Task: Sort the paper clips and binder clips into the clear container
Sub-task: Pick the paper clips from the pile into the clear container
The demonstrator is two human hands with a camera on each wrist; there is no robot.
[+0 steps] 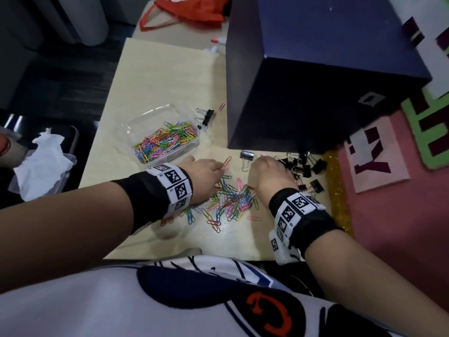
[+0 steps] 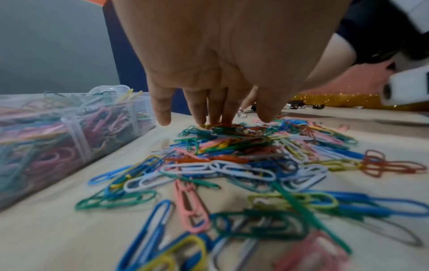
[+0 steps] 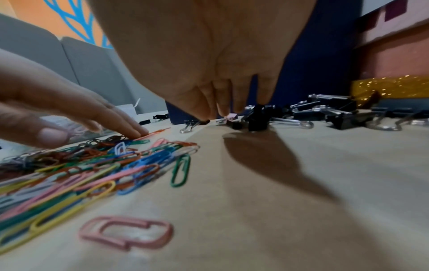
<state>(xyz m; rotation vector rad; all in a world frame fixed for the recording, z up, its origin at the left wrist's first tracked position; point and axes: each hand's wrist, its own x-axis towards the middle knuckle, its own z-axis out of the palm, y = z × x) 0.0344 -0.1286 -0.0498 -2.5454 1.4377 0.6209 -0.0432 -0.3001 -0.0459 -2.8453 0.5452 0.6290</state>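
Observation:
A clear container (image 1: 155, 110) holding several coloured paper clips stands at the table's left (image 2: 69, 128). Loose paper clips (image 1: 230, 198) lie in a heap in front of me (image 2: 232, 165). My left hand (image 1: 217, 170) rests with straight fingers on the heap's far edge (image 2: 216, 119). Black binder clips (image 1: 303, 166) are piled to the right (image 3: 325, 113). My right hand (image 1: 264, 164) points its straight fingers (image 3: 223, 110) down at the table beside that pile, holding nothing I can see. One binder clip (image 1: 246, 156) lies between the hands. Two more binder clips (image 1: 206, 116) sit by the container.
A tall dark blue box (image 1: 315, 81) stands just behind the binder clips. A gold glitter strip (image 1: 337, 190) and pink mat (image 1: 388, 215) border the table on the right. Crumpled white tissue (image 1: 43, 164) lies off the left side, and a red bag (image 1: 194, 8) at the far end.

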